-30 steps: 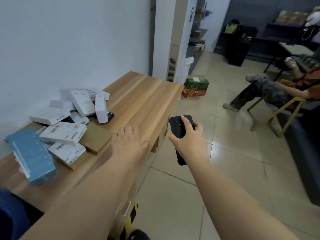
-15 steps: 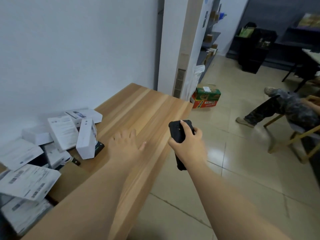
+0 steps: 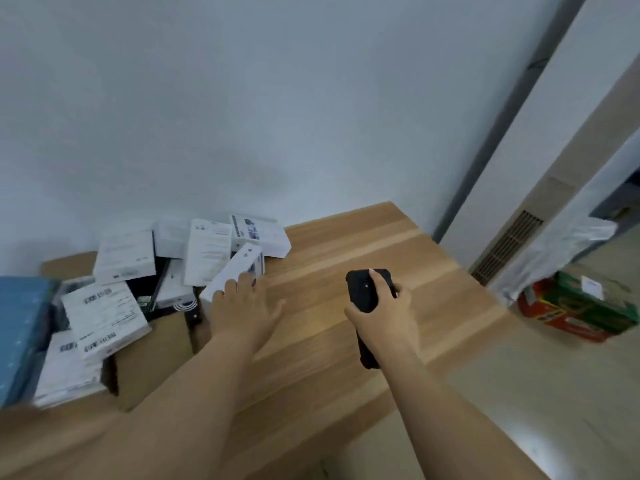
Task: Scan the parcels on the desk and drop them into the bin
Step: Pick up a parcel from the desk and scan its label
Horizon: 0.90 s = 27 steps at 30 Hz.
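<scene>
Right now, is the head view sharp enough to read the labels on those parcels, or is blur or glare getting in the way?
Head view: soft with motion blur; barcodes on the white parcels show as dark marks, text unreadable. Wide-angle bending tilts the wall edges. A mild bright patch lies on the desk between the left hand and the scanner in the right hand; no glare on the labels.

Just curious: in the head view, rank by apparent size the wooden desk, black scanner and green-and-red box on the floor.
1. wooden desk
2. green-and-red box, though it lies farther away
3. black scanner, partly covered by the right hand

Left hand (image 3: 242, 306) extended, fingers straight; right hand (image 3: 384, 317) curled in grip, thumb up.
</scene>
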### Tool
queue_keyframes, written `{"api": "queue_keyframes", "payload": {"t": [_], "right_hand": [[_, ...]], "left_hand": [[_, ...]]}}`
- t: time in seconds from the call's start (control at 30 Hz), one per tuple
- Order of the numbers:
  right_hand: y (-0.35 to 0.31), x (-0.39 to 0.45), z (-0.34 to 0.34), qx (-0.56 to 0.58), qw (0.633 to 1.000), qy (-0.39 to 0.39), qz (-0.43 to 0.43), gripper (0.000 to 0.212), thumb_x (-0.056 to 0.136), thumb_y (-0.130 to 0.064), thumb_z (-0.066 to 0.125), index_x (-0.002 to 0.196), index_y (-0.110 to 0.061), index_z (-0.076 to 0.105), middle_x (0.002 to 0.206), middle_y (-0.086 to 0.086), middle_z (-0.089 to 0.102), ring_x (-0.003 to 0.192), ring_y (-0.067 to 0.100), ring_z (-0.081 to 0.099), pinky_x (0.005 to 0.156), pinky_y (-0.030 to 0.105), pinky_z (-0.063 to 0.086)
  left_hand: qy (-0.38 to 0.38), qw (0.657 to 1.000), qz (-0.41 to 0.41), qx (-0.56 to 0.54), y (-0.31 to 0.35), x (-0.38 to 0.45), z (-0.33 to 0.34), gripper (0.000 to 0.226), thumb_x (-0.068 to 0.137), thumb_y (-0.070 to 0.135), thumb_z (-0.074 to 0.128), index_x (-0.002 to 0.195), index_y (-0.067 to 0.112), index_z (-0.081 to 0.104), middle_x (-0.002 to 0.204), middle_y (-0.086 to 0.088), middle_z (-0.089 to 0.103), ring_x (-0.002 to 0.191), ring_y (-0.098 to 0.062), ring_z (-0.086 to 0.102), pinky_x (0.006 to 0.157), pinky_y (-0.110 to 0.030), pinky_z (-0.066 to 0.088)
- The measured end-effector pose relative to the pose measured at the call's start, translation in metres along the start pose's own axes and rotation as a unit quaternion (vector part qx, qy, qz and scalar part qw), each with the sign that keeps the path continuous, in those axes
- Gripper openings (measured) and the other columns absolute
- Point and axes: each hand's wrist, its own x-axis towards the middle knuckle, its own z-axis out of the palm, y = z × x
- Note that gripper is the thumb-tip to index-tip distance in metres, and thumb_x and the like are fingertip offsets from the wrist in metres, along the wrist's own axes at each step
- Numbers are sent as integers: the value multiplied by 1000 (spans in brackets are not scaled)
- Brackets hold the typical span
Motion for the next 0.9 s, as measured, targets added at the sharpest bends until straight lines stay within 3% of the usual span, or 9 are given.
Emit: {"api": "queue_keyframes", "payload": {"t": [0.17,0.27,0.57,0.9], "right_hand": [[-13,50,11,-19,995,-60,-75,77,83,-49,67,150,-50,29,151,1,30,127,28,46,89,45,53],[-26,59,29,-16,988,-102,-113,77,83,-50,67,151,-47,31,149,1,33,119,28,53,88,43,54],[-61,86,70,-40,970,-149,-190,75,85,-51,65,152,-43,31,147,6,32,121,27,49,96,40,50],[-46,122,101,-53,976,-174,-122,75,84,-51,65,151,-46,31,151,4,28,123,28,47,93,42,50]], "left_hand": [[2,994,-107,-3,-1,-14,7,64,96,63,32,143,21,39,136,-8,44,121,-28,45,97,-39,41],[-28,989,-147,13,-19,-23,16,62,96,63,29,142,23,34,140,-8,39,125,-27,39,102,-38,37],[-62,983,-174,-10,-48,29,28,68,96,62,37,150,26,19,155,-12,19,142,-32,21,113,-44,30],[-120,978,-168,-12,-56,72,66,79,91,57,55,150,20,17,150,-14,24,134,-32,32,109,-43,36]]}}
